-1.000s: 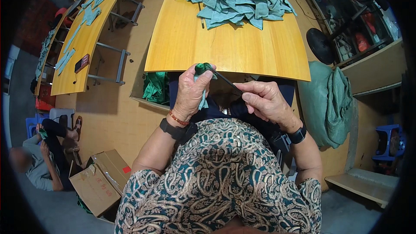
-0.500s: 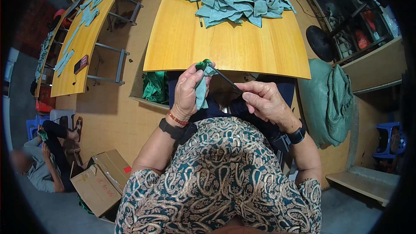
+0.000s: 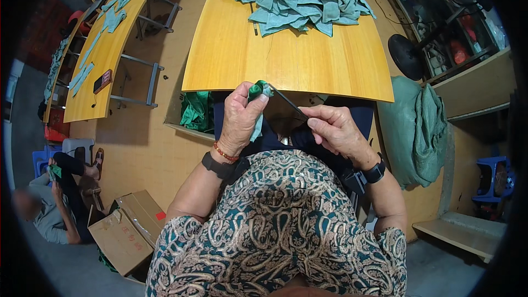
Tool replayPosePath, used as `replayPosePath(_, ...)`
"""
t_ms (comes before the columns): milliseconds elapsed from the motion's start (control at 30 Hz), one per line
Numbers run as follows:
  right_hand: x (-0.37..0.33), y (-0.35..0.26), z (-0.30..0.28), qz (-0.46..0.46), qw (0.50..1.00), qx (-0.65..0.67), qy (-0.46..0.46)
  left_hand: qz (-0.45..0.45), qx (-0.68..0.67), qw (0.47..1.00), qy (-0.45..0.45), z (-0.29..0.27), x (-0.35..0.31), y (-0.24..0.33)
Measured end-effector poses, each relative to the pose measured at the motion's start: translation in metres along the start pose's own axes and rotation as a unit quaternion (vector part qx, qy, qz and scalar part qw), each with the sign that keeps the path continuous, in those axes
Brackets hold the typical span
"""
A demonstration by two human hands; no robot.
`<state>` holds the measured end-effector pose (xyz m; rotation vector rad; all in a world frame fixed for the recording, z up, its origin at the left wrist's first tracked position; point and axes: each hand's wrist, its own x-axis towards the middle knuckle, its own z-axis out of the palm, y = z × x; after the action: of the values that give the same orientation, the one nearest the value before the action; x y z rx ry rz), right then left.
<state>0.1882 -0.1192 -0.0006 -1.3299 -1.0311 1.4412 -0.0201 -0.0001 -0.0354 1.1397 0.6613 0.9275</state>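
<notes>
My left hand point(image 3: 237, 120) is closed on a small cloth piece point(image 3: 254, 90), shiny green at the top with a pale green part hanging below the fingers. My right hand point(image 3: 340, 130) pinches the near end of a thin dark rod point(image 3: 288, 100). The rod slants up to the left, and its far end meets the cloth by my left thumb; whether it goes inside, I cannot tell. Both hands are held above my lap, just in front of the near edge of the yellow wooden table point(image 3: 308, 69).
Many pale green cloth pieces point(image 3: 308, 0) lie heaped at the table's far end, beside a pen point(image 3: 254, 25). Shiny green cloth point(image 3: 197, 113) fills a box under the left corner. A green sack point(image 3: 415, 132) stands at right, a cardboard box point(image 3: 124, 236) at lower left near a seated person point(image 3: 55, 209).
My left thumb has moved up over the cloth at the rod's tip, and less of the hanging pale part shows. My right hand has barely moved.
</notes>
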Motion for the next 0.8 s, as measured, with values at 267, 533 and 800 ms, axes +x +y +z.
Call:
replayPosePath(267, -0.002, -0.008, -0.003, 0.003, 1.0, -0.001, -0.03, -0.08, -0.097, 0.991, -0.033, -0.004, -0.002, 0.009)
replayPosePath(533, -0.002, -0.009, -0.004, -0.003, 0.998, -0.019, -0.056, -0.052, -0.128, 0.99, -0.022, -0.008, -0.001, 0.008)
replayPosePath(800, -0.004, -0.013, -0.005, -0.002, 0.996, -0.064, -0.067, -0.049, -0.152, 0.986, -0.047, -0.016, -0.001, 0.001)
